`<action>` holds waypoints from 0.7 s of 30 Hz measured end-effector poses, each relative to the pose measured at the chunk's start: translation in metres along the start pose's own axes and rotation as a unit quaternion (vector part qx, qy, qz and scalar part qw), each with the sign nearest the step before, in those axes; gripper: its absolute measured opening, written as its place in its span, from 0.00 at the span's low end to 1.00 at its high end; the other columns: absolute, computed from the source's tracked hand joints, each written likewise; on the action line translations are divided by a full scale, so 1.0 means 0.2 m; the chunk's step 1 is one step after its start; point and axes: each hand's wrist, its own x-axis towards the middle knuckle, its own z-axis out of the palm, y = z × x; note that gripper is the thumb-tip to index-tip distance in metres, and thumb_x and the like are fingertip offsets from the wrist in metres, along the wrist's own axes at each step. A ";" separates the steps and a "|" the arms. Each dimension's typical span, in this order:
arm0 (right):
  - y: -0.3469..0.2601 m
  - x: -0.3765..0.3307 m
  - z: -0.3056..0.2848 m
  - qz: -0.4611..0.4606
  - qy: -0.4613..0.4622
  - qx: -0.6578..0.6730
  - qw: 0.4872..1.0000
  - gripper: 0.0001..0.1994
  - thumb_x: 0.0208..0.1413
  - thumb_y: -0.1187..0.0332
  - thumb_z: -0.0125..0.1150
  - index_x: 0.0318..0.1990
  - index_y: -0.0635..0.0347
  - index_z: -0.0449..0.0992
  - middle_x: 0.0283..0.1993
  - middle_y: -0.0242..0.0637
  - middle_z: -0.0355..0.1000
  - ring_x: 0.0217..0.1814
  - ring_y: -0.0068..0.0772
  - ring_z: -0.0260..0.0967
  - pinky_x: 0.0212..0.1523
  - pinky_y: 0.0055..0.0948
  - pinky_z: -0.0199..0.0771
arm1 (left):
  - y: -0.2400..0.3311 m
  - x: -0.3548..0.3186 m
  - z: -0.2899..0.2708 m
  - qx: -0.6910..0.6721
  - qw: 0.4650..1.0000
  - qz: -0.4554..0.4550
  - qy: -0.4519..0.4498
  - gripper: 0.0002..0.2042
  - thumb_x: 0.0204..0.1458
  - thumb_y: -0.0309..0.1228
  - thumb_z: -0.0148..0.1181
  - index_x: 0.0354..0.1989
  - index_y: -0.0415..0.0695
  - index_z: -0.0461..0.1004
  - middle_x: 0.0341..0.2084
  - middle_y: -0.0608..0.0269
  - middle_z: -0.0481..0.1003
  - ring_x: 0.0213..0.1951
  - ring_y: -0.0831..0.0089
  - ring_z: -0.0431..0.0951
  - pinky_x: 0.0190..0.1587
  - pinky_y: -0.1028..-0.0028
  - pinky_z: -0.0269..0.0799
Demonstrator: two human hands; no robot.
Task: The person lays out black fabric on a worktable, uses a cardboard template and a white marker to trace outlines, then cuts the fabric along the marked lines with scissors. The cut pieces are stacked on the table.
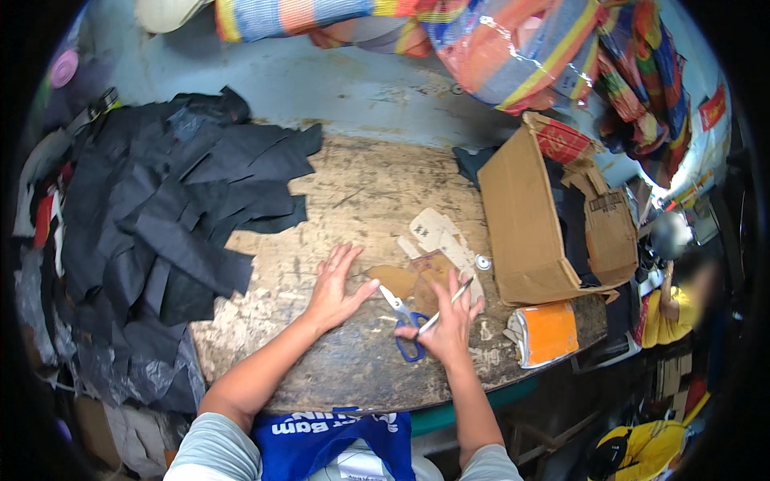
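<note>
My left hand rests open on the worn wooden table, fingers spread, its thumb close to the blade tips of the scissors. These scissors have blue handles and lie partly under my right hand. A slim pale pen with a dark end slants through the right hand, held by the thumb and fingers while other fingers stretch out. Just beyond the scissors lie a flat brown rounded piece and a reddish-brown template, the latter partly hidden by the right fingers. Grey-beige cardboard templates overlap farther off.
Black fabric pieces heap over the table's left side. An open cardboard box stands at the right, with an orange packet before it and a small white disc beside it. Striped bags hang at the back. A person sits far right.
</note>
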 end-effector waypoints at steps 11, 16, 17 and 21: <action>0.26 0.17 0.27 0.182 -0.026 0.014 0.983 0.41 0.33 0.41 0.70 0.58 0.45 0.66 0.68 0.37 0.57 0.71 0.58 0.43 0.63 0.72 0.31 | -0.22 -0.49 -0.27 0.125 0.988 0.037 0.086 0.22 0.45 0.42 0.65 0.46 0.41 0.74 0.50 0.46 0.69 0.60 0.47 0.61 0.62 0.53 0.53; 0.34 0.09 0.18 0.202 0.009 -0.045 0.978 0.34 0.43 0.47 0.67 0.58 0.51 0.66 0.66 0.42 0.58 0.69 0.60 0.47 0.62 0.71 0.37 | -0.17 -0.48 -0.29 0.060 0.992 0.029 0.106 0.17 0.47 0.37 0.65 0.43 0.41 0.76 0.48 0.49 0.72 0.56 0.49 0.66 0.58 0.56 0.60; 0.31 0.08 0.17 0.190 0.022 -0.062 0.980 0.34 0.44 0.48 0.66 0.58 0.52 0.66 0.66 0.43 0.58 0.68 0.60 0.48 0.61 0.70 0.38 | -0.10 -0.47 -0.32 -0.002 0.992 0.022 0.128 0.16 0.47 0.36 0.65 0.42 0.41 0.76 0.47 0.50 0.73 0.54 0.50 0.69 0.56 0.57 0.63; 0.06 -0.03 0.14 0.136 0.057 0.050 0.988 0.27 0.47 0.55 0.65 0.54 0.56 0.69 0.62 0.47 0.63 0.66 0.59 0.52 0.62 0.67 0.43 | 0.37 -0.61 -0.60 -0.147 0.959 0.174 0.168 0.14 0.46 0.30 0.66 0.40 0.37 0.76 0.43 0.53 0.75 0.46 0.56 0.77 0.50 0.63 0.72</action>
